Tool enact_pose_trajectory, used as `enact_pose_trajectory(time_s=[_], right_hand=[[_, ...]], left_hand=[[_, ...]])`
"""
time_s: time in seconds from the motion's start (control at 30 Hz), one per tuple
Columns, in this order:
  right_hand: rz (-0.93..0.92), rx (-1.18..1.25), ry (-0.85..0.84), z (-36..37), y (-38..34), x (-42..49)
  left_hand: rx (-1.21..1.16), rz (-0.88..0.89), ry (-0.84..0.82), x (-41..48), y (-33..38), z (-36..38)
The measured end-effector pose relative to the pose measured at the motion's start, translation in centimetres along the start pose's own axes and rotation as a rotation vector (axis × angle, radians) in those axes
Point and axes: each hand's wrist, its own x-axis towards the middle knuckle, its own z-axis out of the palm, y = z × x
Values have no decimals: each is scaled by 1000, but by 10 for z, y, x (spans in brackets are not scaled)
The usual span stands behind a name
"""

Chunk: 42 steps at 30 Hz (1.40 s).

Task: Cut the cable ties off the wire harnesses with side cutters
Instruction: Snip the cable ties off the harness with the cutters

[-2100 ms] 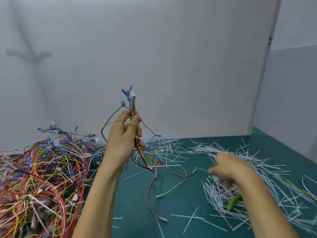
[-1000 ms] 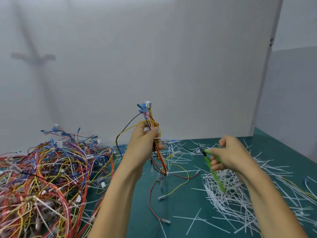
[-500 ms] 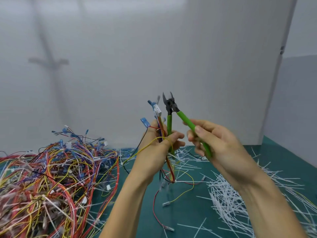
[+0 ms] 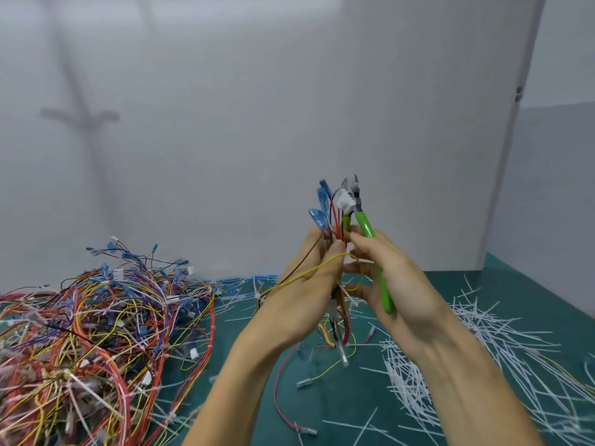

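Head view: the wire harness (image 4: 336,228) stands upright above the middle of the desk (image 4: 338,410). It is raised off the surface, with its blue and white plugs at the top and its loose red and yellow ends hanging down to the green surface. The left hand (image 4: 302,297) grips it about the middle, fingers curled round the bundle. The side cutters (image 4: 365,225) stand just right of the plugs, so close that I cannot tell whether they touch. Their jaws point up and are slightly parted. The right hand (image 4: 396,281) holds the green handles, fingers wrapped round them, and meets the left hand at the bundle. Toward the left edge of the desk spreads a large pile of harnesses (image 4: 96,326). Toward the right edge lies a heap of cut ties (image 4: 483,355). Between them, under the forearms at the near edge, runs a strip of green with a few stray ties. A white board (image 4: 289,107) closes the far edge, and a grey wall (image 4: 557,204) closes the right.
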Motion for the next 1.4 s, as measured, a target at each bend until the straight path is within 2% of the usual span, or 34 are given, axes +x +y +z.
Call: enact_pose_trajectory(time_s=[0.17,0.23,0.3,0.47,0.63,0.8,0.9,1.07,1.27,1.4], right_hand=[[-40,180,148,-5,-2,6],[-93,72,216,-8,-3,6],[-169,-78,260,-12,-3,6],[-224,-264,125,-13,-3,2],[-260,-371,-36,0,0,-1],[-312,-252,21,8,-1,-4],[-353,-328,104,8,-1,-3],[-297,-368,199,7,3,-2],[-292,-378,13,-4,-3,-3],[-216,-637,-74,-18,-8,-6]], left_hand=[[-37,36,69,4,7,-9],[-107,4,95,5,7,-20],[-181,-30,53,3,3,-32],[-238,-40,-100,-2,-4,-46],[-254,-30,-63,-7,0,-49],[-254,-37,59,-4,9,-48],[-248,-33,158,-1,8,-46],[-231,-10,348,3,7,-38],[-259,46,468,2,10,-37],[-217,95,522,2,8,-38]])
